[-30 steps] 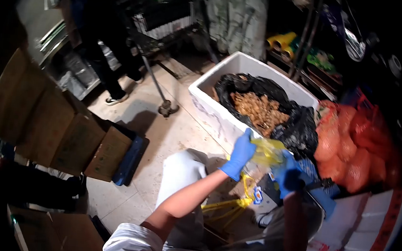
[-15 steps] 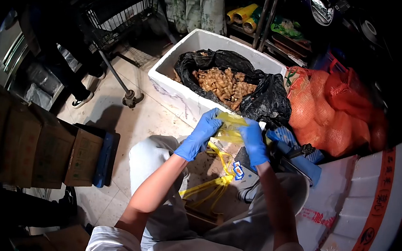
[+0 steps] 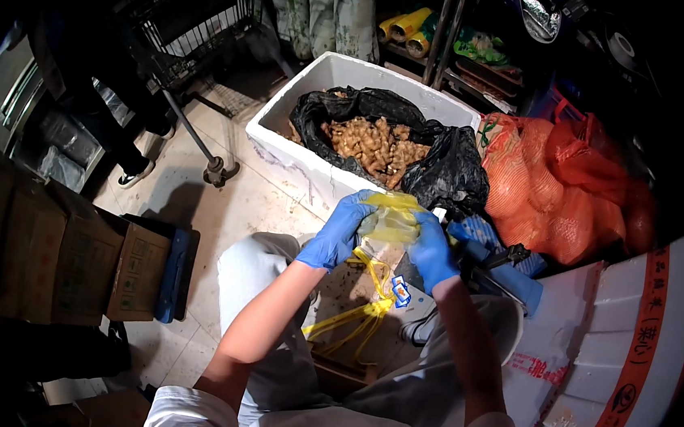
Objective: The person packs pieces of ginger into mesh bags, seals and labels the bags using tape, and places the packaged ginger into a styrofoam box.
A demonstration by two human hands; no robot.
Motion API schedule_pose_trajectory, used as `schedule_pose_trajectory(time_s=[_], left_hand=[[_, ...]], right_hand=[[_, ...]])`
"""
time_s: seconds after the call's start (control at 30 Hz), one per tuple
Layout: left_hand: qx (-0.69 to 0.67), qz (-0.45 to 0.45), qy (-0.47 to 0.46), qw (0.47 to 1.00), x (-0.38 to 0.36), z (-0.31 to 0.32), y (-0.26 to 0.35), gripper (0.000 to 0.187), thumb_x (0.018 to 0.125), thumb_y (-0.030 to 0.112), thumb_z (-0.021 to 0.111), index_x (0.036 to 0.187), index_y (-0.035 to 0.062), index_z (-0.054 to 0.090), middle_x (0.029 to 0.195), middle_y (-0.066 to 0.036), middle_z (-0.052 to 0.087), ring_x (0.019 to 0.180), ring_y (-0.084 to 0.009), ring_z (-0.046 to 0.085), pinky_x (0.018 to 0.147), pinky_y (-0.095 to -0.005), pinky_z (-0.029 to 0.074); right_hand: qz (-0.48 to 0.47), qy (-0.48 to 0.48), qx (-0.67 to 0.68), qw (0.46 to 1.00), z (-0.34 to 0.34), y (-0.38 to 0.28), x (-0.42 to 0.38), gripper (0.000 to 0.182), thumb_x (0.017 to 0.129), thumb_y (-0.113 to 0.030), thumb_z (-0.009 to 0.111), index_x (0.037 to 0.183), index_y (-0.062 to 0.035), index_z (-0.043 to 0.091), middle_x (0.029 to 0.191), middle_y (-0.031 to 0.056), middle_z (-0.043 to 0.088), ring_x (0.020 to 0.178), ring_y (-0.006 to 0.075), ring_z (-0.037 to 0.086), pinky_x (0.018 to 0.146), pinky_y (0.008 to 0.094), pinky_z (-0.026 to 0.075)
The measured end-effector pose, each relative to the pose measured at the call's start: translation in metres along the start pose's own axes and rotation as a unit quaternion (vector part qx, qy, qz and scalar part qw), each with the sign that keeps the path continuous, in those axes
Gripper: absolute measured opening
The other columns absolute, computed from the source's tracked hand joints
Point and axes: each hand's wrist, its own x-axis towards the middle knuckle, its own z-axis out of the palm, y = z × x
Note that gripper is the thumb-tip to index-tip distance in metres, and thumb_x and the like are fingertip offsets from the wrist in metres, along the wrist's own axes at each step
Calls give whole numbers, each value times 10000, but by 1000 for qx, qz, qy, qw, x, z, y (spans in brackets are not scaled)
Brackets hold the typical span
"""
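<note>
My left hand [image 3: 344, 228], in a blue glove, has its fingers closed on the left side of a translucent yellow net or bag [image 3: 391, 216]. The right side of it is gripped by my right hand [image 3: 432, 250], gloved in blue too. Just beyond both hands stands a white foam box [image 3: 282, 152], in which a black plastic bag [image 3: 448, 167] lies open around knobbly brown roots like ginger [image 3: 375, 146]. Below my hands, yellow strips [image 3: 358, 313] hang between my knees, with a small blue and white label [image 3: 401, 292] beside them.
Orange net sacks [image 3: 530, 181] lie right of the foam box. White foam lids or boxes [image 3: 606, 350] with red print stand at the lower right. Cardboard boxes [image 3: 82, 260] are stacked at left. A cart [image 3: 187, 33] and a person's legs [image 3: 118, 125] are at upper left.
The yellow piece between my hands looks wider and more bunched than before. Both hands remain on it, and the whole view has shifted slightly.
</note>
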Motion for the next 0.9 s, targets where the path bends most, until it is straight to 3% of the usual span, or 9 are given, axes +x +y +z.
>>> schedule_pose_trajectory(time_s=[0.07,0.17,0.2,0.23,0.27,0.33,0.43,0.53,0.9], left_hand=[[-19,-9,-47,999,-1,1,-1,203,796,84,484,982,5,505,903,-56,549,766,-129,561,686,-243,487],[-32,-32,-26,999,1,2,-5,317,833,227,471,1048,-5,459,963,-85,536,829,-157,558,700,-250,486],[-97,-91,-40,990,-6,11,4,387,838,303,444,1063,-11,444,984,-99,531,847,-173,556,711,-263,488],[-160,-145,-54,975,-9,16,12,461,842,379,418,1078,-17,429,1006,-114,526,865,-189,555,722,-276,490],[-206,-178,-97,957,-12,16,15,543,847,437,349,1114,-34,394,1044,-134,510,894,-213,547,755,-300,488],[-167,-162,-108,966,-6,-1,1,466,871,350,352,1131,-34,392,1042,-135,512,901,-209,546,770,-300,487],[-143,-139,-100,975,-8,5,1,345,870,229,384,1117,-8,427,1053,-119,515,898,-193,551,780,-305,482],[-197,-144,-145,959,-11,10,3,302,857,195,417,1101,19,449,1076,-107,510,901,-188,549,794,-315,473],[-213,-74,-387,894,-5,-3,-38,292,869,137,393,1140,28,406,1028,-45,505,887,-90,502,803,-216,419]], right_hand=[[243,27,320,915,7,-68,2,249,767,-158,464,982,-46,521,931,80,548,841,214,541,723,316,464],[325,71,440,834,8,-96,6,279,714,-73,522,989,-28,510,959,90,528,865,220,532,736,300,458],[325,68,440,834,5,-95,3,279,714,-73,522,989,-28,510,959,90,528,865,220,532,736,300,458],[93,16,167,981,-3,-92,-4,333,673,-16,547,1002,-18,497,988,94,509,885,221,524,742,291,454],[-161,-37,-125,978,-8,-89,-9,396,633,41,573,1015,-9,484,1017,99,490,906,221,516,747,283,450],[-96,-54,-143,984,-9,-105,-13,247,797,-146,455,1026,-60,491,913,61,527,837,159,522,732,256,438],[104,-41,165,980,-2,-113,-8,270,796,-169,453,1040,-58,485,911,55,528,810,144,522,701,245,440],[185,-35,153,970,-5,-143,-2,320,812,-262,424,1061,-65,470,930,45,522,795,130,518,685,242,434],[181,-272,335,884,-13,-156,-3,265,839,-220,457,1032,-42,489,908,47,513,797,125,501,738,251,423]])
